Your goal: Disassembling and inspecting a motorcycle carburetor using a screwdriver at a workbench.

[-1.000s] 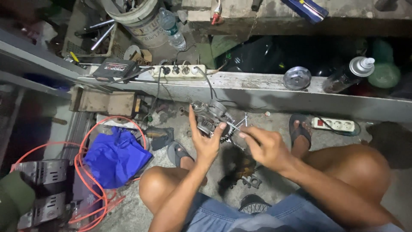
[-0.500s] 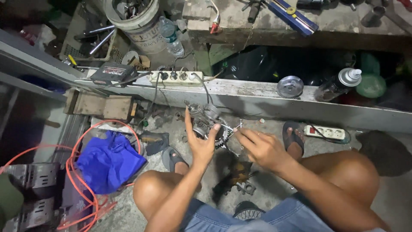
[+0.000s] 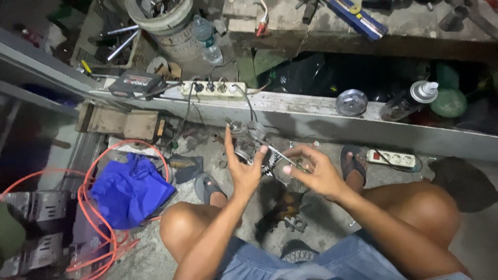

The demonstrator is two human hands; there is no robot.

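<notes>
I squat on a concrete floor with both knees in view. My left hand [image 3: 244,168] holds up a grey metal carburetor [image 3: 247,139], palm towards me, fingers spread around its body. My right hand [image 3: 314,171] is just to the right of it and pinches a thin metal rod or tool [image 3: 280,156] whose tip reaches towards the carburetor. Under my hands, small dark metal parts [image 3: 290,212] lie on the floor.
A blue cloth [image 3: 129,189] and an orange hose [image 3: 98,228] lie left. A grey beam [image 3: 321,119] carries a white power strip [image 3: 211,89], a black box [image 3: 138,83], a round lid [image 3: 351,102] and a spray bottle [image 3: 412,101]. Another power strip [image 3: 390,158] lies right.
My hands stay together on the carburetor; the right hand has opened its fingers a little and shifted along the thin rod. The camera has tilted slightly.
</notes>
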